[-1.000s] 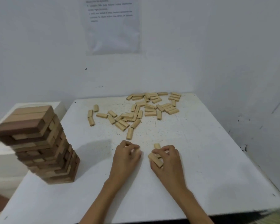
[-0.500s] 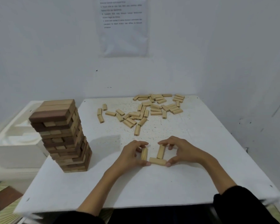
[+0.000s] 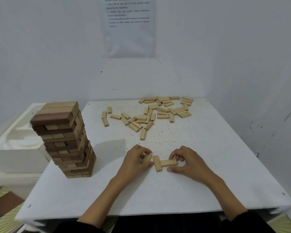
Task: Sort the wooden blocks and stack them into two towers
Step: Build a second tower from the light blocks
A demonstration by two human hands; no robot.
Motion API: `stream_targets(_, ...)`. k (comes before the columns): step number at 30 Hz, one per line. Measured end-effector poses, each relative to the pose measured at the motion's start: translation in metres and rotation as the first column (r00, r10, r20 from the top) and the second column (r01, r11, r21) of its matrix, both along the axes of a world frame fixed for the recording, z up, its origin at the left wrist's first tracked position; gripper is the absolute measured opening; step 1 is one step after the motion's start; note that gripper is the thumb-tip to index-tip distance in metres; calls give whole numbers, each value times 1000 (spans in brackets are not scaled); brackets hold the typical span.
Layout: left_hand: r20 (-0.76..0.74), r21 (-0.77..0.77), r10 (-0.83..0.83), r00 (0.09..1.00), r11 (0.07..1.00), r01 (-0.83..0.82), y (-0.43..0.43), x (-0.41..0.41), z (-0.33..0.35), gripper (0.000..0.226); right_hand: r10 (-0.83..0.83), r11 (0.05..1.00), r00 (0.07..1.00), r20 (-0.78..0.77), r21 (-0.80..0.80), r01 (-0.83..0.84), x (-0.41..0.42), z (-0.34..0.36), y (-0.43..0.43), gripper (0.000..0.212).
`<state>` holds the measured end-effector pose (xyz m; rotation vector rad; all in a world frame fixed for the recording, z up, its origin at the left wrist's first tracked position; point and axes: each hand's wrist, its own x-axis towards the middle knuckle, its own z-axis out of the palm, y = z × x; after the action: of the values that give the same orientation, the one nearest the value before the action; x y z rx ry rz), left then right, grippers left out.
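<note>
Small light-wood blocks: rigid, light and smooth-faced, so they probably slide if nudged. Best taken by the long sides, thumb against fingertips.

Left hand (image 3: 135,159) is curled and pinches a tilted light block (image 3: 147,158) just above the table (image 3: 225,165), front centre. Right hand (image 3: 191,163) is half closed, with fingers at the far end and thumb by the near side of a flat light block (image 3: 168,162), gripping it on the surface. That block butts end-on against a middle light block (image 3: 157,163) lying flat between the hands.

Judgement: the base layer of the second tower is being lined up.

The loose pile of light blocks (image 3: 158,113) lies at the far side, well apart from the hands. The brown block tower (image 3: 65,140) stands at the left edge, tall and slightly twisted, so it is a bump risk.
</note>
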<state>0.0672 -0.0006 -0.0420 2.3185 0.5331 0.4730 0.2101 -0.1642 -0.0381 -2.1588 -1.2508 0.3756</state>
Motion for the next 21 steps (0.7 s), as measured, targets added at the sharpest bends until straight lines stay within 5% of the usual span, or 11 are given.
stream_targets(6, -149, -242, -198, 969, 957, 159, 11, -11, 13, 81, 65, 997, 994, -89, 40, -62, 5, -1, -3, 29)
stream_targets(14, -118, -163, -203, 972, 969, 183, 15, -8, 8, 71, 84, 991, 976, -202, 122, -60, 8, 3, -2, 40)
stream_targets(21, -92, -207, -210, 973, 960, 188, 19, -13, 11, 72, 142, 990, 976, -165, 40, -137, 4, -3, -4, 71)
